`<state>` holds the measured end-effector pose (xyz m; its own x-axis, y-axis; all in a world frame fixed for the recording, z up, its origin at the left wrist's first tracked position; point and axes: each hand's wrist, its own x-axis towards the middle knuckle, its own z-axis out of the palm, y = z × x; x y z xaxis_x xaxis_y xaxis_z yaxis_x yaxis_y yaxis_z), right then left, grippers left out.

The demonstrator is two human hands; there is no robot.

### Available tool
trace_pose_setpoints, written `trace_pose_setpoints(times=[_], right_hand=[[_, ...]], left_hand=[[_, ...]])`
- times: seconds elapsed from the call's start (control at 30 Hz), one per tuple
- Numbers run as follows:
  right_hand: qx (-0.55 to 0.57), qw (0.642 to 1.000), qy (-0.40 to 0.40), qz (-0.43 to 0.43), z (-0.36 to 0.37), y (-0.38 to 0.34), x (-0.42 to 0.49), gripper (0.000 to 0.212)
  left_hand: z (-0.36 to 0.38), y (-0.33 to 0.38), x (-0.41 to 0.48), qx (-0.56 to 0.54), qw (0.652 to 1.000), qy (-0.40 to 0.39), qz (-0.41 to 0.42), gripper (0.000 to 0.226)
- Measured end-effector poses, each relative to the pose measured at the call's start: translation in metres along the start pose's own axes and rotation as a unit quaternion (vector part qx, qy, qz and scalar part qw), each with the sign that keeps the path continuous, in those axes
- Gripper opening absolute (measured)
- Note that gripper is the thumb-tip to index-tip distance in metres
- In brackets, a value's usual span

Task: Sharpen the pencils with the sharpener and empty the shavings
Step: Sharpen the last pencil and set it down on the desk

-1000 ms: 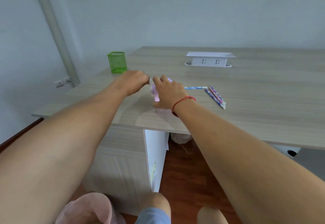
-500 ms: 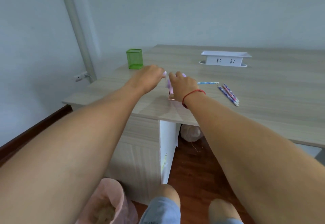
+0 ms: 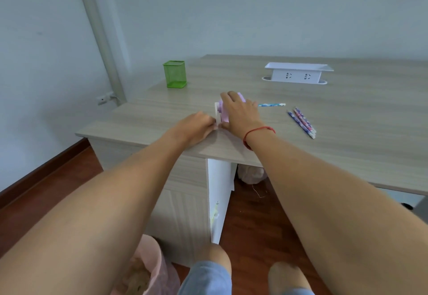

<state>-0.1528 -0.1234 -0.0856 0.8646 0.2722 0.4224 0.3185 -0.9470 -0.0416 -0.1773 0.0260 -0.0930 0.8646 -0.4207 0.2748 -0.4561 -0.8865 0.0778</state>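
Clasping a small lilac plastic sharpener [image 3: 222, 110] from above with right hand [image 3: 240, 115], left hand [image 3: 196, 127] pinching its white end, pale wooden desk [image 3: 359, 109]

1 view only: wide-angle head camera, facing forward and down; desk [image 3: 347, 120] near at 12 o'clock, floor [image 3: 254, 225] at 6 o'clock.

The left hand [image 3: 196, 126] is dropping from the sharpener's [image 3: 224, 115] top to its near base. A white part [image 3: 217, 115] is showing there.
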Motion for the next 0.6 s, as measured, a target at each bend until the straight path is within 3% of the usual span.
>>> trace_pose_setpoints(times=[0.27, 0.6], right_hand=[[-0.007, 1.000, -0.003, 0.006, -0.005, -0.007, -0.003, 0.060], [-0.032, 0.999, -0.018, 0.027, -0.013, -0.010, -0.008, 0.049]], left_hand=[[-0.018, -0.016, 0.043, 0.075, 0.994, -0.064, -0.037, 0.025], [-0.034, -0.017, 0.052, 0.139, 0.990, -0.008, 0.003, 0.020]])
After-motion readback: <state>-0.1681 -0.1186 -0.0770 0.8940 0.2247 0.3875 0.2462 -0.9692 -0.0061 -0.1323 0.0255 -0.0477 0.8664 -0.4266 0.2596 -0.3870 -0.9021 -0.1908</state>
